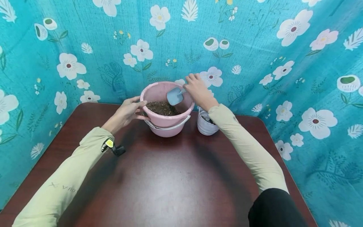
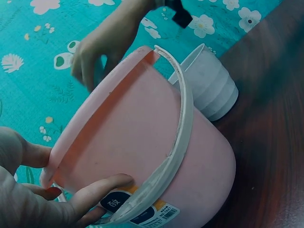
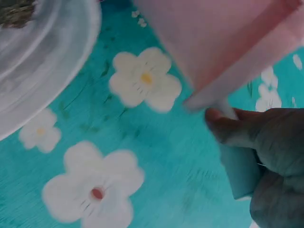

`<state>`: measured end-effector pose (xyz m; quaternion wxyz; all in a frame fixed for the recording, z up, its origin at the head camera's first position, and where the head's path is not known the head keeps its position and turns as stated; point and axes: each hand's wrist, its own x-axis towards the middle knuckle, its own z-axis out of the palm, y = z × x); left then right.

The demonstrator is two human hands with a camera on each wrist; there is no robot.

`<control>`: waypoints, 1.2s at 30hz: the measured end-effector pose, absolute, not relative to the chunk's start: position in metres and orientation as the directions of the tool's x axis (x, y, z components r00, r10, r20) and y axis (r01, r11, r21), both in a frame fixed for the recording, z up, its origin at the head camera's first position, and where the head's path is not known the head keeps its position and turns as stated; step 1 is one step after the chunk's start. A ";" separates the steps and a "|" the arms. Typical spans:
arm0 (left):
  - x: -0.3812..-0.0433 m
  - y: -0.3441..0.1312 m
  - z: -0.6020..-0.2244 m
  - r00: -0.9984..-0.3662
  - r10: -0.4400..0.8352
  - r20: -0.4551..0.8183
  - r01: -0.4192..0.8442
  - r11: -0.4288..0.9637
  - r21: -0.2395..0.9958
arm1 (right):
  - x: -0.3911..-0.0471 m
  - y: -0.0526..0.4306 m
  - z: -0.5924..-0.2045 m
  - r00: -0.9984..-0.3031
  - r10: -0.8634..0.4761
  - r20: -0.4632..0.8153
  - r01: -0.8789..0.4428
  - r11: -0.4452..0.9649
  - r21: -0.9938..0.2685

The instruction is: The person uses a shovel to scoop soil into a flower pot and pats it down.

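A pink bucket (image 1: 167, 130) with dark soil (image 1: 161, 108) inside stands toward the back of the table. My left hand (image 1: 129, 108) grips its left rim, thumb at the top edge and fingers against the outer wall, near a label (image 2: 161, 214) in the left wrist view. My right hand (image 1: 195, 88) holds a small blue-grey shovel by its handle (image 3: 240, 173). The shovel's blade (image 1: 175, 96) hangs inside the bucket's mouth, above the soil. Beside the bucket, below my right wrist, stands a white ribbed pot (image 1: 205, 126), partly hidden by the sleeve.
The bucket's white carrying handle (image 2: 183, 123) hangs down along its outer side. Behind the dark reddish-brown table (image 1: 164, 176) a turquoise floral curtain (image 1: 175, 41) hangs close to the back edge and wraps round both sides.
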<state>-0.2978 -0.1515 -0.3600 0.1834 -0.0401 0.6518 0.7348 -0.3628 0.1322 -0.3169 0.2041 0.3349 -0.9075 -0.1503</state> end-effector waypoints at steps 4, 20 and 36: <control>-0.297 -0.153 -0.361 -0.927 0.222 -0.301 -0.323 -0.070 0.944 | -0.373 0.103 -0.334 -0.703 -0.693 0.162 -0.552 0.674 0.490; -0.294 -0.149 -0.360 -0.934 0.208 -0.290 -0.299 -0.014 0.954 | -0.380 0.093 -0.356 -0.705 -0.704 0.086 -0.584 0.645 0.492; -0.296 -0.152 -0.361 -0.932 0.204 -0.300 -0.308 -0.008 0.951 | -0.388 0.099 -0.357 -0.698 -0.714 0.052 -0.679 0.683 0.267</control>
